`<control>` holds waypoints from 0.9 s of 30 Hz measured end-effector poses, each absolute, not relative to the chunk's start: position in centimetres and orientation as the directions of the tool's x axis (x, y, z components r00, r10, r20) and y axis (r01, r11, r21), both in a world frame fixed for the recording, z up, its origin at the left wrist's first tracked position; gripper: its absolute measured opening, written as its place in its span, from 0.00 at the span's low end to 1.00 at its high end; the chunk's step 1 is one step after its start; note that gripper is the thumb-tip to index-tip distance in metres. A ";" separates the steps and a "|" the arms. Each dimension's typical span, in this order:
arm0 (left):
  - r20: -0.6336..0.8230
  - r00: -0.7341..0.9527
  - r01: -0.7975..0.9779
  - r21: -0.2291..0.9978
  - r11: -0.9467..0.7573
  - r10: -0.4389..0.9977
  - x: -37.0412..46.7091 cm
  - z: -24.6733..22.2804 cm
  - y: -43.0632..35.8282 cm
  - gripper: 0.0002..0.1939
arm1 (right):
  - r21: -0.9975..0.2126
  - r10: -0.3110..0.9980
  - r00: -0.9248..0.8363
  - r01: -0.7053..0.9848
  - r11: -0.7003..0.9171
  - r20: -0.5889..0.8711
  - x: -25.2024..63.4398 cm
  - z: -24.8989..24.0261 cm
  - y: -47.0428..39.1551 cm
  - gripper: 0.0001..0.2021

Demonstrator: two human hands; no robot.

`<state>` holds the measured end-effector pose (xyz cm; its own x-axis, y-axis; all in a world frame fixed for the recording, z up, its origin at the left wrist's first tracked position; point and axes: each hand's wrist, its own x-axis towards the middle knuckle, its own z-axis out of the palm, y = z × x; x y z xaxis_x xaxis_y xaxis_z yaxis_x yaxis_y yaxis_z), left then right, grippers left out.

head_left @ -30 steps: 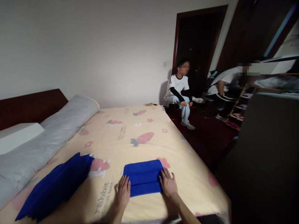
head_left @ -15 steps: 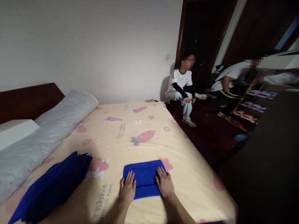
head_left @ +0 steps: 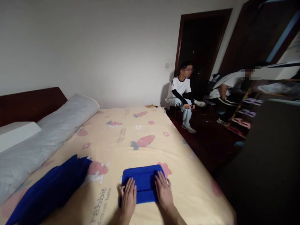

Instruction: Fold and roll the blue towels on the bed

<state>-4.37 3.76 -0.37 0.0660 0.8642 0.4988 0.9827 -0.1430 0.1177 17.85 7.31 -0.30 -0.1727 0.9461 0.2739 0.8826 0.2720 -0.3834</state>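
Observation:
A blue cloth point(head_left: 144, 178), folded into a flat rectangle, lies on the patterned bed sheet point(head_left: 112, 147) near me. My left hand point(head_left: 128, 195) rests flat on its left edge, fingers stretched out and pointing away from me. On the right edge lies my right hand point(head_left: 163, 190), also flat with its fingers extended. A seam or fold line runs across the cloth between the hands. To the left, a second blue cloth point(head_left: 53, 187) lies loosely heaped on the sheet. Neither hand grips anything.
A long grey pillow point(head_left: 67, 115) and a white box point(head_left: 20, 132) lie by the dark headboard point(head_left: 32, 101). Beyond the bed, one person point(head_left: 180, 97) sits and another person point(head_left: 226, 86) leans forward beside a shoe rack point(head_left: 243, 114). A dark panel point(head_left: 262, 165) stands at the right.
The view has tilted up slightly, so everything sits a little lower in the picture. Both hands stay flat on the folded cloth, with only a slight shift.

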 end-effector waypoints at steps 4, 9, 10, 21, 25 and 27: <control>0.499 0.246 0.942 0.078 -0.326 0.831 -1.0 -1.9 0.9 0.26 | -0.385 0.838 -0.421 0.751 0.536 0.346 15.5 -0.8 3.2 0.25; 0.408 0.242 0.956 0.058 -0.289 0.880 -3.6 -3.8 -1.7 0.33 | -0.360 0.790 -0.489 0.709 0.606 0.370 19.0 -2.6 1.4 0.27; 0.395 0.235 0.958 0.061 -0.281 0.888 -4.8 -3.9 -2.0 0.34 | -0.357 0.802 -0.472 0.725 0.590 0.366 20.3 -2.9 1.5 0.26; 0.296 -0.061 0.981 0.194 0.003 0.953 -5.8 -1.4 0.1 0.32 | -0.387 0.903 -0.293 0.829 0.403 0.314 22.6 -0.7 3.6 0.24; 0.200 -0.107 0.964 0.259 0.052 0.974 -5.5 1.8 0.3 0.29 | -0.421 0.935 -0.277 0.838 0.347 0.221 21.6 3.6 4.1 0.18; 0.148 -0.143 0.954 0.284 0.096 0.979 -5.7 3.2 -0.3 0.27 | -0.422 0.948 -0.285 0.849 0.318 0.140 21.5 4.7 3.8 0.15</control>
<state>-5.74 -0.31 3.24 -0.1429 0.9786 0.1478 0.9540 0.0964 0.2838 21.52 3.85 4.71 -0.2854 0.9481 0.1400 0.8488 0.3178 -0.4224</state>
